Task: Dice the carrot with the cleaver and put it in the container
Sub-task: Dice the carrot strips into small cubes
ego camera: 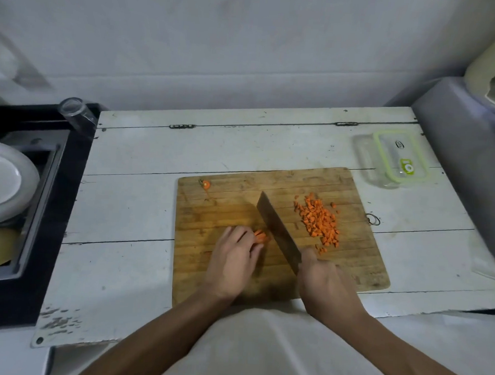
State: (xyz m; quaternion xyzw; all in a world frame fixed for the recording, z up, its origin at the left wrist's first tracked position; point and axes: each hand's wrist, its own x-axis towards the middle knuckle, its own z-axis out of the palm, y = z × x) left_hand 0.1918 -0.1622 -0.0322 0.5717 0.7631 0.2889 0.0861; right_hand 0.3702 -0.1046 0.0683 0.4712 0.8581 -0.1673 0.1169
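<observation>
1. Orange diced carrot [319,220] lies heaped at centre right of the frame, on the right half of the wooden cutting board [360,269]. Judged from the heap, most of the dicing is done.
2. A short bundle of carrot strips [261,236] remains uncut at the centre of the frame. The left hand [233,259] presses down on it with fingers curled over the strips.
3. The right hand [321,281] is wrapped around the handle of the cleaver [278,228]. The blade stands just right of the strips, its edge at or near the board; contact cannot be confirmed.
4. A carrot end piece [206,184] lies apart at the board's upper left corner.
5. The container [392,161], clear with a green-rimmed lid resting across it, stands on the white worktop [131,180] at upper right, beyond the board. No carrot is visible inside it.
6. Remaining: dice the last strips, then transfer all the pieces to the container.
</observation>
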